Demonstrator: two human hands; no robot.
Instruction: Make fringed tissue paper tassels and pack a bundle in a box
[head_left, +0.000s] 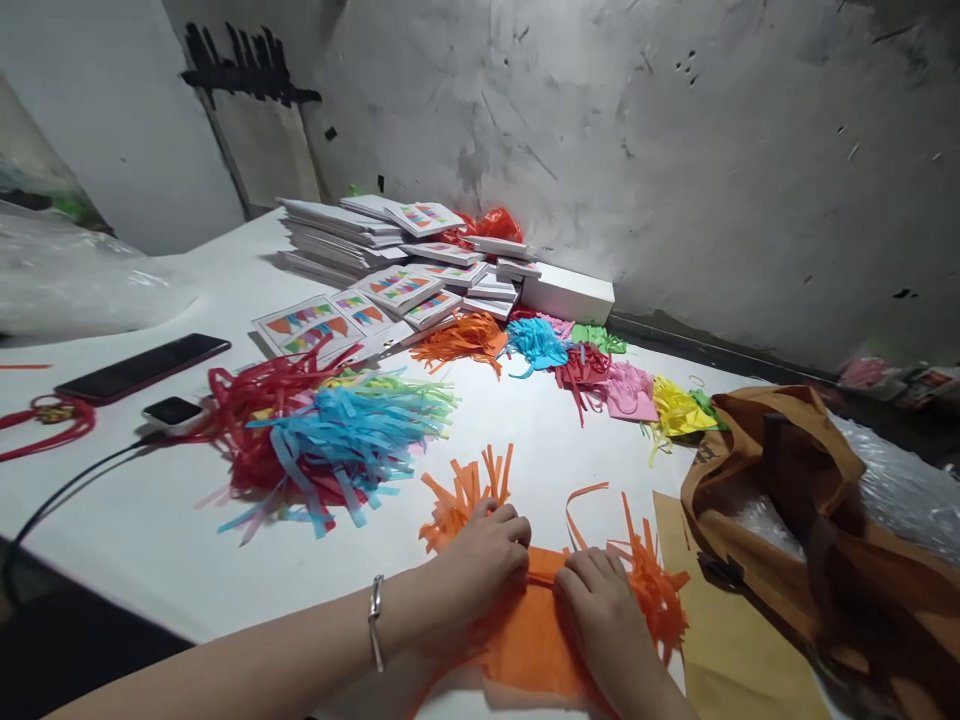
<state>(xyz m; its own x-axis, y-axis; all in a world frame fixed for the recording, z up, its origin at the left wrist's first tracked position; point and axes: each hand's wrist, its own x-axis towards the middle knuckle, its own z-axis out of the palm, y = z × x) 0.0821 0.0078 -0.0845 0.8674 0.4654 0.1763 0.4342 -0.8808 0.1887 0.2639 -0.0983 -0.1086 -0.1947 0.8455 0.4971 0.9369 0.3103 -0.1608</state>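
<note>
Orange fringed tissue paper (541,640) lies on the white table in front of me, its cut strips fanning out at both ends. My left hand (487,555) is closed with curled fingers on its left part, beside the left fringe (457,500). On the right part, my right hand (600,605) also has its fingers bent round the paper, close to the right fringe (658,595). Between the hands a narrow folded or rolled band of the paper shows. My fingertips are mostly hidden beneath the hands. A loose orange strip (577,505) curls up behind my right hand.
A heap of red, blue and green tassels (352,430) lies left. Several coloured tassel bundles (634,388) line the back, near stacked printed cards (337,235) and a white box (568,292). A phone (142,367) lies far left; a brown bag (780,460) stands right.
</note>
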